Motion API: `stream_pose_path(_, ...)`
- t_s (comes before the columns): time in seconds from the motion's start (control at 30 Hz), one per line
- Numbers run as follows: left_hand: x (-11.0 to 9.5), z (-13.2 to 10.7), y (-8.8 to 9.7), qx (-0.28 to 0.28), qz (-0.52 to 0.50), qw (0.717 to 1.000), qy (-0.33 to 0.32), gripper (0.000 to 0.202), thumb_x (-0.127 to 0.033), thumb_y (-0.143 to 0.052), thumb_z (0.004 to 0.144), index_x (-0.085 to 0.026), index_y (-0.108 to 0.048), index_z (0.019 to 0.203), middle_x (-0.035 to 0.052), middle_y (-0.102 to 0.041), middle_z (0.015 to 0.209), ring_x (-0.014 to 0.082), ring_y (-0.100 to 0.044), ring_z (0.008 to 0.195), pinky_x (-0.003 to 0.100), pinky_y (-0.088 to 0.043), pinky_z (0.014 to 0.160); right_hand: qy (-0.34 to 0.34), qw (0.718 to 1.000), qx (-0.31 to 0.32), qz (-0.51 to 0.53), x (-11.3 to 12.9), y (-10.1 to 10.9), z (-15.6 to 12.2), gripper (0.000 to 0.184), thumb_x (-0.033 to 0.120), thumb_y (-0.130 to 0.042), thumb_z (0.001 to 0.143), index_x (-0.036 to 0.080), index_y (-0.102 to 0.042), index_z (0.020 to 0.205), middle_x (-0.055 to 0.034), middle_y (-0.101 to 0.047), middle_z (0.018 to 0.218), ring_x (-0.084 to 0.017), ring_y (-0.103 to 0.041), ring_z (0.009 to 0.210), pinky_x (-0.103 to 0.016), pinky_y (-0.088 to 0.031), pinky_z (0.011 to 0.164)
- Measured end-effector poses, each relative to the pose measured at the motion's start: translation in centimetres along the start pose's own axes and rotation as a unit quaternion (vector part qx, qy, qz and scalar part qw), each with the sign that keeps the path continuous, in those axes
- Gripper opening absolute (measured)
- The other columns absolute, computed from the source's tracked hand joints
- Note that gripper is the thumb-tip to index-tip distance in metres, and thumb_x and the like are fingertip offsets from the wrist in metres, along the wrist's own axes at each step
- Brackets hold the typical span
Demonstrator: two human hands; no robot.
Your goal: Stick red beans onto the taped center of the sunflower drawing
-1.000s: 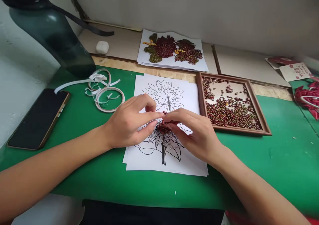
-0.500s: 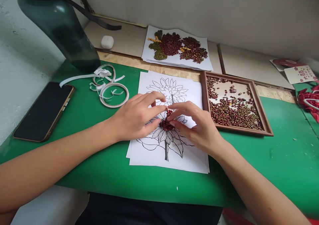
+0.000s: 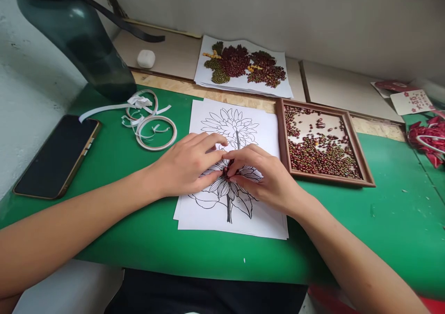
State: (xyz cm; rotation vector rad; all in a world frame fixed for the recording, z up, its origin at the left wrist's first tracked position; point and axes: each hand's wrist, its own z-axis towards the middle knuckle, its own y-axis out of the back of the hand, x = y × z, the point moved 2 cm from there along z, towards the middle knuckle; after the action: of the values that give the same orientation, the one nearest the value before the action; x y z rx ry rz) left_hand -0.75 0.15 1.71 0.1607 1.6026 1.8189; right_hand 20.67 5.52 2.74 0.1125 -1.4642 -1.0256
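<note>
A sheet of paper point(image 3: 201, 219) printed with line-drawn flowers lies on top of other sheets. At the centre of its lower flower is a small cluster of dark red beans point(image 3: 225, 171), partly covered by my fingers. My left hand point(image 3: 189, 163) rests on the paper at the left of the cluster, thumb and fingers apart around it. From the right, my right hand point(image 3: 266, 172) reaches in with thumb and fingertips brought together at the cluster; what is between them is too small and hidden to make out. The index fingertips of both hands meet or nearly meet.
Right of the paper, a brown framed tray point(image 3: 359, 168) holds loose red and green beans. Tape rings point(image 3: 174, 135) with white scraps and a phone point(image 3: 57, 156) lie left. Behind stand a dark bottle point(image 3: 79, 45), a white case point(image 3: 146, 59) and a bean-covered picture point(image 3: 239, 66).
My right hand's thumb and fingers have lowered and closed in on the bean cluster. My left hand stays almost in place. The whole view has shifted slightly.
</note>
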Motion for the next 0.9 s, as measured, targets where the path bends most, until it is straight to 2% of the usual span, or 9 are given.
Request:
stream_pose_path(0.3, -0.1, 0.0, 0.0, 0.009, 0.000, 1.000, -0.003, 0.028, -0.030, -0.061, 0.099, -0.015, -0.064, 0.123, 0.0145, -0.059, 0.142, 0.0316, -0.062, 0.122, 0.049, -0.052, 0.098, -0.001, 1.000, -0.004, -0.015, 0.2, 0.0, -0.1, 0.051, 0.001, -0.066, 0.090, 0.028, -0.061, 0.133, -0.0006, -0.073, 0.099, -0.023, -0.060, 0.102, -0.040, -0.054, 0.089)
stream_pose_path(0.47, -0.2, 0.0, 0.0, 0.003, -0.001, 1.000, -0.011, 0.031, -0.030, -0.060, 0.100, -0.018, -0.064, 0.128, 0.0131, -0.059, 0.141, 0.0298, -0.061, 0.122, 0.047, -0.051, 0.098, 0.043, 0.997, -0.027, -0.059, 0.4, 0.8, 0.0, 0.018, 0.011, -0.066, 0.095, 0.022, -0.069, 0.110, -0.0041, -0.073, 0.095, -0.023, -0.059, 0.096, -0.041, -0.053, 0.084)
stream_pose_path(0.53, -0.2, 0.0, 0.0, 0.003, 0.000, 1.000, -0.012, 0.032, -0.030, -0.059, 0.101, -0.019, -0.063, 0.130, 0.0129, -0.059, 0.141, 0.0293, -0.061, 0.122, 0.047, -0.051, 0.099, 0.059, 0.994, -0.019, -0.093, 0.5, 1.2, 0.1, 0.012, 0.013, -0.065, 0.096, 0.021, -0.071, 0.103, -0.0054, -0.073, 0.092, -0.023, -0.058, 0.093, -0.041, -0.051, 0.081)
stream_pose_path(0.7, -0.1, -0.1, 0.0, 0.005, 0.002, 1.000, -0.013, 0.032, -0.031, -0.060, 0.101, -0.019, -0.063, 0.131, 0.0138, -0.060, 0.141, 0.0307, -0.061, 0.123, 0.047, -0.050, 0.098, 0.093, 0.984, 0.022, -0.147, 0.6, 1.6, -0.1, 0.013, 0.016, -0.064, 0.098, 0.022, -0.076, 0.101, -0.0070, -0.073, 0.091, -0.022, -0.057, 0.085, -0.039, -0.049, 0.072)
stream_pose_path(0.9, -0.2, 0.0, -0.1, 0.010, -0.005, 1.000, -0.012, 0.032, -0.034, -0.061, 0.101, -0.020, -0.064, 0.130, 0.0134, -0.061, 0.139, 0.0303, -0.061, 0.122, 0.047, -0.051, 0.099, 0.119, 0.978, 0.028, -0.170, 0.6, 1.1, -0.1, 0.014, 0.015, -0.064, 0.099, 0.021, -0.076, 0.100, -0.0074, -0.073, 0.090, -0.021, -0.058, 0.081, -0.037, -0.049, 0.070)
